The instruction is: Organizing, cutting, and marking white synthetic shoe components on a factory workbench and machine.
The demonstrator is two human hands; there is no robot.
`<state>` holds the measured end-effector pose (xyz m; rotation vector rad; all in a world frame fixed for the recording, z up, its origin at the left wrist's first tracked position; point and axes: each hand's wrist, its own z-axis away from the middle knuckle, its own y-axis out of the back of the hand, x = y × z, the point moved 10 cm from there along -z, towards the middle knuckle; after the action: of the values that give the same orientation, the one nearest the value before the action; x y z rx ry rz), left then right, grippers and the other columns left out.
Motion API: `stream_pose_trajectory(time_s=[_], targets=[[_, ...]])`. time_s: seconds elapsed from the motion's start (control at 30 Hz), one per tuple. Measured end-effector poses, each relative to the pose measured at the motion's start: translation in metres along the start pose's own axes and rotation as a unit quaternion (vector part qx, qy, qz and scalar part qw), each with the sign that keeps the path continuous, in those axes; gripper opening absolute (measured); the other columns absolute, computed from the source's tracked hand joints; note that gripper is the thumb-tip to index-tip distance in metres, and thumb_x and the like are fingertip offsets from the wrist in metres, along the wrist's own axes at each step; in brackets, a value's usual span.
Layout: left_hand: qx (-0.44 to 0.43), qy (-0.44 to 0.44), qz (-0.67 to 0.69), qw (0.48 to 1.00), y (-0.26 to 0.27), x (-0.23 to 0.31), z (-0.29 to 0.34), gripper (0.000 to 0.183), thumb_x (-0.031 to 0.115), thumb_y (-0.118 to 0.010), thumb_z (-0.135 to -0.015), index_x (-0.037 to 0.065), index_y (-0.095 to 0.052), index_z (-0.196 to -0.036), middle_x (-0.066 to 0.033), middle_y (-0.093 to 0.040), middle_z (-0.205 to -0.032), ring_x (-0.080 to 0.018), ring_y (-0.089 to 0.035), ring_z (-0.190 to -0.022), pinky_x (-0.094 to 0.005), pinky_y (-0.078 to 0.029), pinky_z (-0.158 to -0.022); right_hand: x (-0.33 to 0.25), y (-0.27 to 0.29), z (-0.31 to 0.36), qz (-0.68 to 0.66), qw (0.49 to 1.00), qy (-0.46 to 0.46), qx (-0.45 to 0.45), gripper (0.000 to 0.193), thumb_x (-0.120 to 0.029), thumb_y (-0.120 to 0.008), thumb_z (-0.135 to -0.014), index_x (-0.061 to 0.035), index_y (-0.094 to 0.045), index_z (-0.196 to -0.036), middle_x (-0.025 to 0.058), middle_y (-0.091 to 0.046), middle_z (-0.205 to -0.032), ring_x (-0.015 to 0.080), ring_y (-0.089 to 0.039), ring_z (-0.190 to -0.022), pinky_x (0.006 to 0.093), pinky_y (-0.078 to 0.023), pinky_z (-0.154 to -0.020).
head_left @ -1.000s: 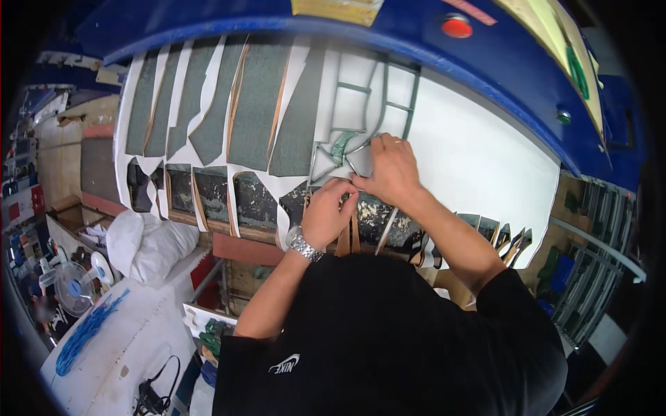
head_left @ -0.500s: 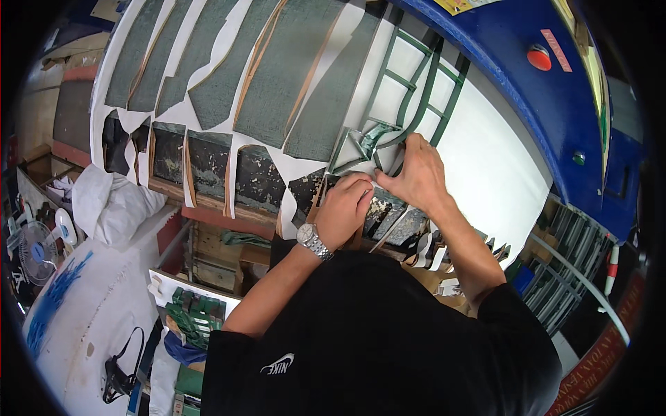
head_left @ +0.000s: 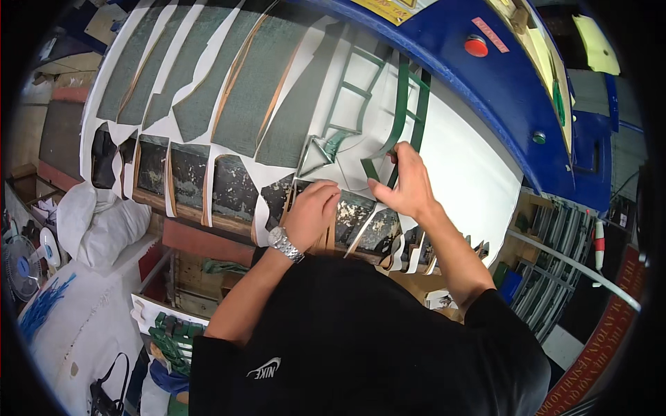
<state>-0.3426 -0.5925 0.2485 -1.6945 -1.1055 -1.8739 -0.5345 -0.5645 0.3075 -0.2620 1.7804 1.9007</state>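
My right hand pinches the near end of a green metal cutting die, a curved frame with crossbars. The die stands on a white board. To its left lies a paler green barred frame, with an angular corner close to my left hand. My left hand, a metal watch on its wrist, rests with curled fingers at the board's near side; whatever is under its fingertips is hidden. Left of the dies spreads a grey-green sheet cut into long strips with white gaps between them.
A blue machine body with a red button overhangs the far right. Mottled dark offcuts hang along the near edge. A white bag sits at left, a box of green pieces below. Metal frames stack at right.
The view has shifted, so the scene sits further left. The curved die has turned and come apart from the paler frame's corner; my right hand still grips it.
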Motion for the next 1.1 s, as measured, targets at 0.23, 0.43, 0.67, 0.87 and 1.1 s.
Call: stream_pose_trajectory(time_s=[0.23, 0.43, 0.67, 0.87, 1.1], targets=[[-0.048, -0.02, -0.043, 0.998, 0.015, 0.031, -0.037, 0.016, 0.009, -0.071, -0.097, -0.001, -0.073, -0.11, -0.017, -0.073, -0.109, -0.0368, -0.072, -0.098, -0.0416, -0.058, -0.083, 0.034, -0.013, 0.113, -0.029, 0.992, 0.116, 0.042, 0.07, -0.035, -0.083, -0.066, 0.0043, -0.056, -0.117, 0.0229, -0.055, -0.105, 0.0413, -0.055, -0.096, 0.0488, -0.044, -0.083], [-0.031, -0.192, -0.212, 0.958, -0.015, 0.056, -0.155, 0.034, 0.013, -0.08, -0.089, 0.003, -0.071, -0.12, -0.0156, -0.071, -0.12, -0.0374, -0.065, -0.115, -0.0447, -0.053, -0.1, 0.033, -0.031, 0.22, -0.059, 0.989, 0.137, 0.027, 0.072, -0.037, -0.087, -0.063, 0.0033, -0.059, -0.115, 0.0188, -0.056, -0.1, 0.0365, -0.055, -0.088, 0.0437, -0.045, -0.079], [-0.058, -0.267, -0.303, 0.913, -0.107, 0.066, -0.257, 0.032, 0.016, -0.074, -0.088, 0.01, -0.076, -0.12, -0.0081, -0.07, -0.135, -0.0291, -0.054, -0.136, -0.0536, -0.045, -0.102, 0.025, -0.031, 0.247, -0.14, 0.978, 0.146, 0.051, 0.066, -0.038, -0.089, -0.062, 0.0029, -0.064, -0.107, 0.0165, -0.058, -0.1, 0.0358, -0.06, -0.088, 0.0436, -0.046, -0.08], [-0.166, -0.189, -0.389, 0.886, -0.124, 0.052, -0.263, 0.028, 0.015, -0.061, -0.095, 0.018, -0.081, -0.114, -0.0062, -0.077, -0.121, -0.0203, -0.062, -0.132, -0.0469, -0.028, -0.106, 0.029, 0.003, 0.281, -0.121, 0.977, 0.075, 0.158, 0.063, -0.038, -0.09, -0.061, -0.0026, -0.066, -0.107, 0.0122, -0.063, -0.099, 0.0352, -0.061, -0.09, 0.0428, -0.046, -0.081], [-0.168, -0.318, -0.118, 0.926, -0.087, 0.191, -0.231, 0.028, 0.017, -0.069, -0.098, 0.014, -0.078, -0.125, -0.0033, -0.074, -0.083, -0.0079, -0.056, -0.062, -0.0272, -0.044, -0.063, 0.111, 0.017, 0.293, 0.005, 0.974, -0.123, 0.191, 0.066, -0.034, -0.088, -0.066, 0.0, -0.058, -0.114, 0.0209, -0.056, -0.103, 0.0428, -0.056, -0.091, 0.051, -0.048, -0.079]])
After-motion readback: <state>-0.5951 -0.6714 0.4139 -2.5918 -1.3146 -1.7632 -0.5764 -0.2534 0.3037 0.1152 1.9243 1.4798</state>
